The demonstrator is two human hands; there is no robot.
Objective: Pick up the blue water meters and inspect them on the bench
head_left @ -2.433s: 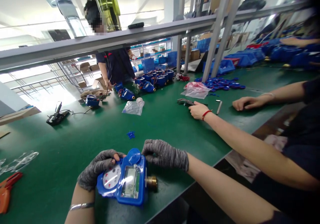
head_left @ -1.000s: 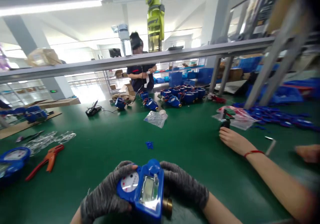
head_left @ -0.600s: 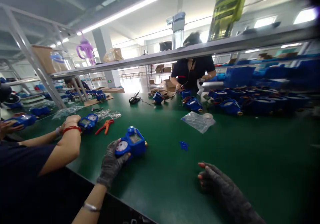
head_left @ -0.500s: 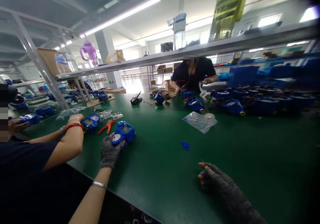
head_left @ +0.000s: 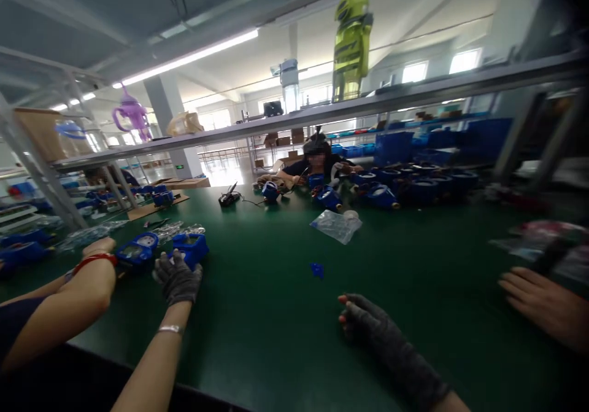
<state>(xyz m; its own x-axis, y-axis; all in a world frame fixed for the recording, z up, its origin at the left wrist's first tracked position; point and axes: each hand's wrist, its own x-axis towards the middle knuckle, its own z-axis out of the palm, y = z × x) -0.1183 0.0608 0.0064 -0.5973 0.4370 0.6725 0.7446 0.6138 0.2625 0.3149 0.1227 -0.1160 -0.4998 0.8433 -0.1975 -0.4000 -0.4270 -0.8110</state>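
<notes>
Blue meter (head_left: pixel 197 247) under the left hand (head_left: pixel 178 277)

On my feed, it sits on the desk's (head_left: pixel 257 320) left, just beside another meter (head_left: pixel 138 249). The gloved hand is spread across it; I cannot tell whether it grips. The right hand (head_left: pixel 363 320), half open with nothing visible in it, is near small blue pieces (head_left: pixel 317 269).

A ceiling tube light (head_left: pixel 188 58) and overexposed windows (head_left: pixel 464 61) glare; the green tabletop (head_left: pixel 267 326) lies dim, blurred toward the right, upper-right corner black.
</notes>
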